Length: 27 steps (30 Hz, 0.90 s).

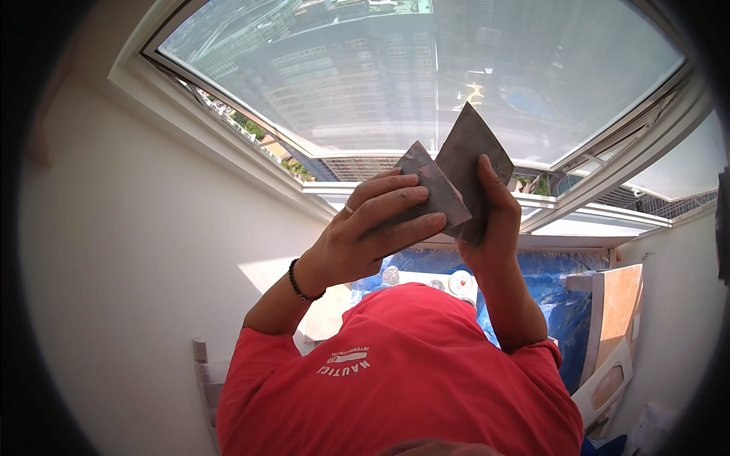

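Observation:
My left hand [346, 239], with a ring and a dark bead bracelet, is closed on a flat grey plate [433, 186] with pale pinkish smears. Its fingers lie across the face of the plate. My right hand [496, 220] grips a larger dark grey, square-cornered plate [475, 140], one corner pointing up and a finger or thumb along its near side. The two plates meet at an angle in front of my chest, the left one overlapping the lower part of the right one. Whether they are metal blades or stiff sheets I cannot tell.
A large tilted window [365, 83] with white frames fills the far side. Plain wall [137, 251] stands at left. Blue plastic sheeting [566, 304] lies below, near a white round container [460, 283]. Boards [620, 304] lean at right.

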Available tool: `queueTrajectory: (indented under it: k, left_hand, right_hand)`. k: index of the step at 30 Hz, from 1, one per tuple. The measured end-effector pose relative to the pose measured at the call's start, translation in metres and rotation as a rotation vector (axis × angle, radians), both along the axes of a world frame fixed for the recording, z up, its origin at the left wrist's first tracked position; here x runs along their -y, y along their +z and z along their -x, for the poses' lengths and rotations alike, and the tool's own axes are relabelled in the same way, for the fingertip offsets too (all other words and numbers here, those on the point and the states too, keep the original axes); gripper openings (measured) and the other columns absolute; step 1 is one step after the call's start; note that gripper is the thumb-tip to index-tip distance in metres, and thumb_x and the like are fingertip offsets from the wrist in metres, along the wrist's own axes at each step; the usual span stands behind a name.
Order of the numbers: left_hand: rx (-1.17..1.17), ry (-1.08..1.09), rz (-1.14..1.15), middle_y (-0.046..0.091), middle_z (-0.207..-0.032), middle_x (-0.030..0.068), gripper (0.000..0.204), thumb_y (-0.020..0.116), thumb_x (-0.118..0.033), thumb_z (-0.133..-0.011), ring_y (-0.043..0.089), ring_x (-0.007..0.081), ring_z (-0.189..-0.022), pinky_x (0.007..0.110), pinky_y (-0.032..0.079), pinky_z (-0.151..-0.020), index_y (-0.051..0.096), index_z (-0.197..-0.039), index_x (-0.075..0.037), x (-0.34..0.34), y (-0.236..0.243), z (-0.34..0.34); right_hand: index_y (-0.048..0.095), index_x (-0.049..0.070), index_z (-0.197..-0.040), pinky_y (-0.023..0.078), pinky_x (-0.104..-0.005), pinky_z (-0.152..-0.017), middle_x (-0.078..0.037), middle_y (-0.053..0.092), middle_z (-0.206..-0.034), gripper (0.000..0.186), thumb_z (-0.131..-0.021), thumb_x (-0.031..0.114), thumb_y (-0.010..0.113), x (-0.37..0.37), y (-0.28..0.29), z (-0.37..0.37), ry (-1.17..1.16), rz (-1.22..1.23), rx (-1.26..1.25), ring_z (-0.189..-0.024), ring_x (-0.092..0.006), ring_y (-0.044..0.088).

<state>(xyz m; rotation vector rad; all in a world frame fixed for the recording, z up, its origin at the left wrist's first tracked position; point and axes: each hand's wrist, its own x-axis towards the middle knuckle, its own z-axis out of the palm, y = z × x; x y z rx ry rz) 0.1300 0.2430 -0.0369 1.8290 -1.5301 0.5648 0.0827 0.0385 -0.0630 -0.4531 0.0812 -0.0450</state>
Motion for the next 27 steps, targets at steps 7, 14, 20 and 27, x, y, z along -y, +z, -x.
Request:
queueTrajectory:
  k: [7,14,20,27]
  left_hand:
    - [-0.053,0.252,0.000,0.065,-0.126,0.0073,0.050,0.061,0.005,-0.092,0.064,0.0245,-0.118,0.041,0.053,-0.106,0.063,-0.138,-0.012,-0.032,0.007,-0.028]
    - [-1.555,-0.592,1.167,0.058,-0.092,0.0047,0.036,0.054,-0.026,-0.107,0.054,0.0154,-0.069,0.027,0.047,-0.065,0.055,-0.135,-0.004,-0.021,-0.020,-0.065]
    - [-1.486,-0.270,0.933,0.056,-0.098,0.0030,0.052,0.051,-0.032,-0.107,0.058,0.0092,-0.079,0.022,0.052,-0.069,0.040,-0.150,-0.004,0.005,-0.048,-0.054]
    - [-1.391,-0.035,0.834,0.062,-0.110,0.0013,0.049,0.050,-0.033,-0.110,0.062,0.0027,-0.091,0.018,0.053,-0.077,0.039,-0.149,-0.006,0.012,-0.037,-0.032]
  right_hand:
    - [0.061,0.001,-0.126,0.057,-0.0345,-0.090,-0.010,0.070,-0.115,0.035,-0.104,0.028,0.059,0.015,-0.003,-0.008,-0.050,-0.019,0.072,-0.103,-0.0204,0.069]
    - [0.056,0.003,-0.130,0.059,-0.0380,-0.087,-0.011,0.066,-0.117,0.040,-0.099,0.025,0.068,-0.035,-0.017,-0.006,0.184,0.100,-0.065,-0.103,-0.0221,0.069]
    - [0.045,0.002,-0.139,0.058,-0.0426,-0.092,-0.014,0.057,-0.129,0.056,-0.096,0.025,0.072,-0.077,-0.012,0.003,0.266,0.063,-0.199,-0.116,-0.0251,0.063]
    - [0.050,0.002,-0.135,0.058,-0.0400,-0.091,-0.013,0.060,-0.125,0.047,-0.097,0.022,0.070,-0.068,0.000,-0.002,0.161,0.062,-0.177,-0.113,-0.0242,0.064]
